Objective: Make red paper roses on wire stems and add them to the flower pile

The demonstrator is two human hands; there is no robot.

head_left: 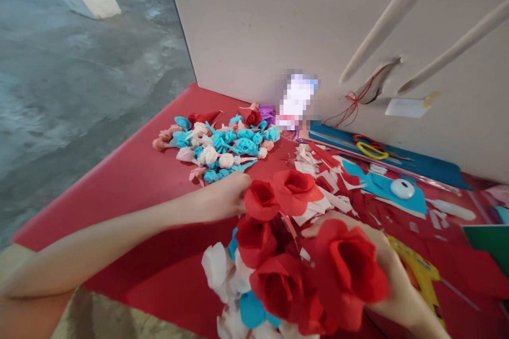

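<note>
A bunch of red crepe paper flowers [278, 286], with white and blue ones on its near left side, is between my hands. My left hand [237, 190] is closed at the bunch's far left, against a red paper rose [261, 201]; the blooms hide most of its fingers. On the right, my right hand [384, 259] wraps behind a large red paper flower [352, 270], its fingertips showing by the stems. What lies in the grip of each hand is partly covered by petals.
Small blue, white, pink and red paper flowers [226, 145] lie heaped on the red table [131, 169]. Paper scraps [338, 201], yellow-handled scissors [371, 151], a white round object [402, 188] and a yellow glue gun [417, 270] lie right. A blurred phone [296, 100] leans against the white panel [270, 21].
</note>
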